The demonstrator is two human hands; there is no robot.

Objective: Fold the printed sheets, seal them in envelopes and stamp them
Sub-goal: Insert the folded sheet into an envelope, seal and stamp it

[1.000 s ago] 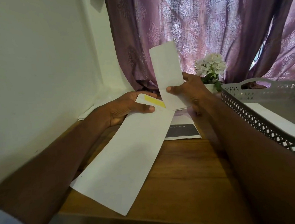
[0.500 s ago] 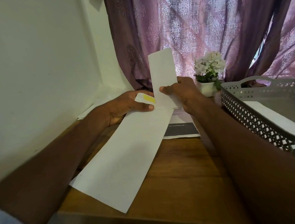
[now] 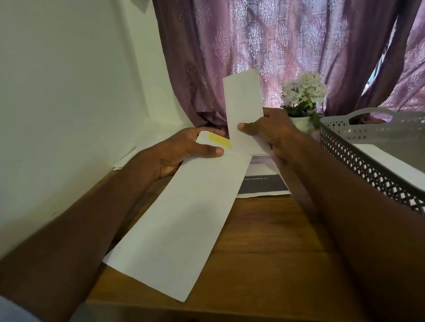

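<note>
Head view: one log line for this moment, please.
step: inserting | left hand: holds envelope | right hand: holds folded sheet at mouth | sealed: no

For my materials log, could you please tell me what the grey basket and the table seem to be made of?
Grey basket: probably moulded plastic, matt, with a pierced lattice wall and a moulded handle loop. Table: wood or wood-look laminate, brown with visible grain and a slight sheen.

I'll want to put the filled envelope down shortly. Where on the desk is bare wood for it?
Bare wood on the desk lies between the envelope and the right forearm, near the front edge. Behind it printed sheets lie; the grey basket fills the right side.
</note>
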